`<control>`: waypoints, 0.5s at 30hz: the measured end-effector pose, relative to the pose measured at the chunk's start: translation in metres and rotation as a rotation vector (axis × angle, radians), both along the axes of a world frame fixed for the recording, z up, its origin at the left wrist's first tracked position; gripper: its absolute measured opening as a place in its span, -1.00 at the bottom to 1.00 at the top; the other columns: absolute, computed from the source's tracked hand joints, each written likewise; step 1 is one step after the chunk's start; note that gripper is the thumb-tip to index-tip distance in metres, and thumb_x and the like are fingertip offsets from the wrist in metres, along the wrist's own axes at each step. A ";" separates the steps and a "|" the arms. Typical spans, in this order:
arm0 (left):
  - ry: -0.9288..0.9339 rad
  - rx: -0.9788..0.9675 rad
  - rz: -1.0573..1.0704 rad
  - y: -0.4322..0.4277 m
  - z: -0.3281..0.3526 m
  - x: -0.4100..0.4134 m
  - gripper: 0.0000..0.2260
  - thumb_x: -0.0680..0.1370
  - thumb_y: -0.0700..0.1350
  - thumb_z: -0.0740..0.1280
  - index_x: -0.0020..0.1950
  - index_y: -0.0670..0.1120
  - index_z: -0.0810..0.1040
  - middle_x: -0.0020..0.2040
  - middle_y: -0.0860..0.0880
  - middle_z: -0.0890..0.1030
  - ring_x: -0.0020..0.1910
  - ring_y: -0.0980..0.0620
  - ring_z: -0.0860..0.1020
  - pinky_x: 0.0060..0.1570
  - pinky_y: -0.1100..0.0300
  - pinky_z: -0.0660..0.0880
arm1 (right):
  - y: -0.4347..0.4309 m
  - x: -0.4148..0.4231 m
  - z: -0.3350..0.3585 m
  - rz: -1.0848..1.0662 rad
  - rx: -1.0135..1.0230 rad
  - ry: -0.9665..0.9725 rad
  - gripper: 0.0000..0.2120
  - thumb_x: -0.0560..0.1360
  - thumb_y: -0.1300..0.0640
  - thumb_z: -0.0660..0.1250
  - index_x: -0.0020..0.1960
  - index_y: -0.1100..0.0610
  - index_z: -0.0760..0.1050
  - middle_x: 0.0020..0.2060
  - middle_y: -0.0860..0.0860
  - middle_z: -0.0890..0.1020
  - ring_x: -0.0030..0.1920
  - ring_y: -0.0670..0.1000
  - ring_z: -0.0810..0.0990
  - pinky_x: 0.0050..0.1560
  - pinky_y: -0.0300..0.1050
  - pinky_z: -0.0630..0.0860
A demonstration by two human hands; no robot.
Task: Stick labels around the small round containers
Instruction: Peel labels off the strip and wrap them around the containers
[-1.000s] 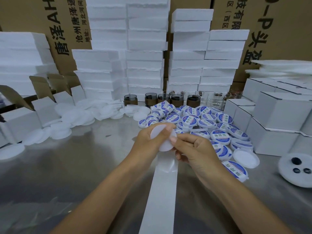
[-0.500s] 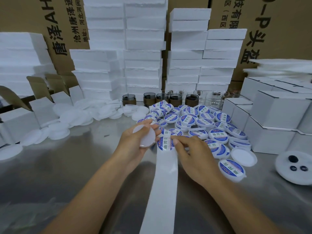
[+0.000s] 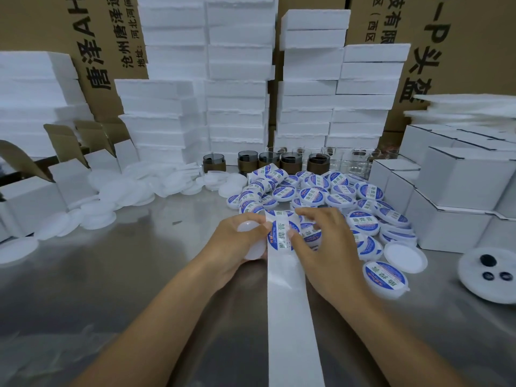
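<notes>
Left hand (image 3: 237, 247) curls round a blank container (image 3: 250, 227), holding it against the backing strip's (image 3: 290, 317) left edge. Right hand (image 3: 326, 247), at the container a second ago, now pinches the next label (image 3: 282, 236) at the strip's far end: peeling looks begun, wrapping not yet. Beyond, labelled containers (image 3: 312, 195) heap on the desk (image 3: 125, 275).

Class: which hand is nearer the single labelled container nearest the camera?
Right. The right hand sits just left of that labelled container; the left hand, gripping a blank container, lies farther left, across the label strip.
</notes>
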State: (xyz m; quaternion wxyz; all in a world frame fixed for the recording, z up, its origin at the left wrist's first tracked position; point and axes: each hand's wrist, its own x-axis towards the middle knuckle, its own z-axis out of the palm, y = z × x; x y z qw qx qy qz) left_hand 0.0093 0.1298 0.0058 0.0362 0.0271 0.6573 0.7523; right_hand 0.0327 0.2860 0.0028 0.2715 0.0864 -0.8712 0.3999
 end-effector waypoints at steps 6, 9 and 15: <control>0.030 -0.057 -0.020 0.002 0.003 0.004 -0.96 0.50 -0.16 0.38 -0.11 -0.10 0.61 0.01 -0.22 0.62 -0.04 -0.15 0.60 0.12 -0.12 0.53 | 0.001 -0.002 0.000 -0.009 0.310 0.108 -0.67 0.47 0.05 0.36 0.22 0.08 0.54 0.06 -0.02 0.56 0.11 -0.01 0.41 0.09 -0.11 0.34; 0.041 -0.034 -0.076 0.003 0.004 0.007 -0.94 0.53 -0.17 0.33 -0.06 -0.13 0.59 -0.02 -0.19 0.63 -0.08 -0.08 0.62 0.00 0.02 0.59 | 0.003 -0.004 -0.001 0.021 0.259 0.127 -0.73 0.46 0.06 0.38 0.15 0.07 0.58 0.03 -0.05 0.62 0.08 0.01 0.44 0.09 -0.12 0.32; 0.022 -0.040 -0.056 0.005 0.006 0.007 -0.93 0.53 -0.16 0.33 -0.04 -0.11 0.60 -0.01 -0.18 0.65 -0.06 -0.09 0.62 0.05 0.00 0.57 | 0.001 -0.002 0.000 0.013 0.223 0.196 -0.83 0.37 0.13 0.48 -0.04 0.08 0.63 -0.13 -0.06 0.67 -0.03 0.07 0.52 -0.05 -0.08 0.32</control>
